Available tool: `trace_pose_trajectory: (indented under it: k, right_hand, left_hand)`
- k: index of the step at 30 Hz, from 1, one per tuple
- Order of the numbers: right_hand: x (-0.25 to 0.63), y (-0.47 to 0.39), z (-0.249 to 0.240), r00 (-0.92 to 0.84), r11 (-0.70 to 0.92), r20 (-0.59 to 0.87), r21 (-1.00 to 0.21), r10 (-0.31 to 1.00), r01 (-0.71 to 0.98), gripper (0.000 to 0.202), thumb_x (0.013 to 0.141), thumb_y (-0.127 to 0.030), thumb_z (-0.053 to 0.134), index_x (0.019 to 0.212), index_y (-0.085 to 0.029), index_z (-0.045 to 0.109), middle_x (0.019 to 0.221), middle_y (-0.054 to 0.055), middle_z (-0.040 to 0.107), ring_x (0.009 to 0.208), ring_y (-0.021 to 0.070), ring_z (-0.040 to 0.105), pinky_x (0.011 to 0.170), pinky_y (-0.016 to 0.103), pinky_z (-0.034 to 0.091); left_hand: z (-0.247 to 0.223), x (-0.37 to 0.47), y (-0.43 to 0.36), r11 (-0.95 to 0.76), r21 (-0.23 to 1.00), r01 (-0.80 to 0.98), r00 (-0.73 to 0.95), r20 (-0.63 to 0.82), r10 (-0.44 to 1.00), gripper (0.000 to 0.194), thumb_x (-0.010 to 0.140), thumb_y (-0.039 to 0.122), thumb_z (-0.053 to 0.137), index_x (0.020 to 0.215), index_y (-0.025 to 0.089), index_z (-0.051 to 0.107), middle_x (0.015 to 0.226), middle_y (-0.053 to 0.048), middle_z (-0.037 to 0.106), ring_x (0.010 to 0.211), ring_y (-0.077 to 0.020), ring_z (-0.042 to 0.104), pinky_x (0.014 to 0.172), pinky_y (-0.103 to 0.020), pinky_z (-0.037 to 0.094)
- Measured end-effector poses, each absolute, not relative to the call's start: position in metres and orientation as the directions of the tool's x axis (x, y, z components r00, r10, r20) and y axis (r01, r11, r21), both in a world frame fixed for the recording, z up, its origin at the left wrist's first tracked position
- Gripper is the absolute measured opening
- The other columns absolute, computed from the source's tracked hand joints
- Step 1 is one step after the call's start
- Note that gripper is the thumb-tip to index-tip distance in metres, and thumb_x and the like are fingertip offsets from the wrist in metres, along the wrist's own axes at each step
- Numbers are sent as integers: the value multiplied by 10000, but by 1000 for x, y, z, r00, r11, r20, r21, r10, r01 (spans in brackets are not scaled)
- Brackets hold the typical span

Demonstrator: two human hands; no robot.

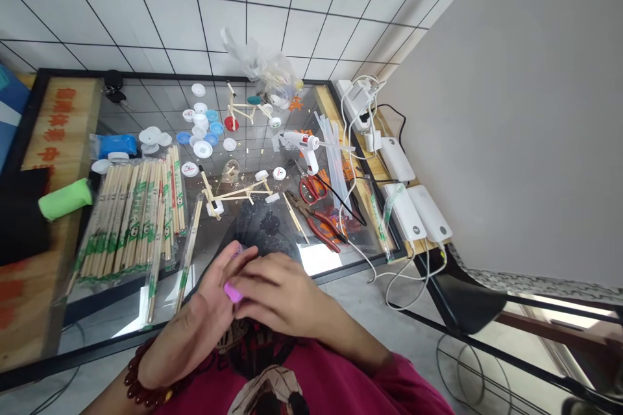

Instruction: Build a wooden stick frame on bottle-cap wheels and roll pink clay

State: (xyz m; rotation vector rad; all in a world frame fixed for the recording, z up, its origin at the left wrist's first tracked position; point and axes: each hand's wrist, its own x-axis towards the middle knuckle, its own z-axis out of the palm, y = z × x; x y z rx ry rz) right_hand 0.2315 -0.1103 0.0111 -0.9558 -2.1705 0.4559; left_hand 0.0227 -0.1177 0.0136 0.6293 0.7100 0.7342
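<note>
A small bright purple lump (233, 292), soft and clay-like, is pressed between my two hands over the table's front edge. My left hand (204, 318) lies flat under it, palm up and fingers stretched out. Curled over that palm, my right hand (280, 295) has its fingertips on the lump and hides part of it. Another bit of purple shows at my left fingertips. Just beyond the hands stands a small frame of glued sticks (238, 194) with white bottle caps as wheels. A second stick frame (243, 109) with red, green and white caps sits farther back.
Wrapped chopsticks (131, 220) cover the left, near a green roll (65, 199) and a blue packet (117, 144). Loose caps (203, 149) lie mid-table. To the right are a glue gun (306, 146), pliers (316, 217), red scissors (311, 189), glue sticks (335, 162) and corded white power banks (405, 211).
</note>
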Motion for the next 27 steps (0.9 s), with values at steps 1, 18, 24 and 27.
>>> trace_pose_trajectory:
  k: [1, 18, 24, 27]
  right_hand:
    - [229, -111, 13, -478, 682, 488, -564, 730, 465, 259, 1048, -334, 581, 1208, -177, 711, 1082, 81, 772, 984, 178, 722, 891, 308, 612]
    - [286, -103, 4, -250, 222, 65, -706, 966, 673, 184, 1032, -250, 604, 1155, -222, 739, 1036, 79, 794, 917, 204, 765, 814, 318, 607]
    - [292, -115, 4, -282, 307, 131, -550, 950, 777, 209, 1016, -271, 617, 1179, -205, 731, 1153, 119, 741, 1013, 231, 733, 878, 355, 600]
    - [276, -128, -3, -364, 370, 105, -455, 925, 810, 237, 973, -335, 701, 1160, -192, 721, 994, 87, 746, 863, 224, 704, 758, 350, 575]
  left_hand:
    - [13, 20, -119, 562, 758, -330, 572, -313, 758, 822, 870, 832, 510, 1590, 452, 396, 1718, -41, 365, 1594, -308, 325, 1230, -524, 413]
    - [5, 7, -98, -599, 430, 675, 460, 390, 798, 339, 912, 166, 738, 1238, 176, 644, 1196, -128, 686, 1145, -295, 647, 1049, -460, 511]
    - [2, 6, -96, -622, 386, 681, 472, 417, 777, 258, 925, 75, 667, 1162, 178, 658, 1068, -101, 691, 1022, -269, 637, 973, -444, 525]
    - [0, 9, -91, -625, 332, 706, 483, 421, 768, 194, 926, 109, 675, 1114, 158, 684, 1002, -106, 669, 963, -272, 628, 913, -439, 531]
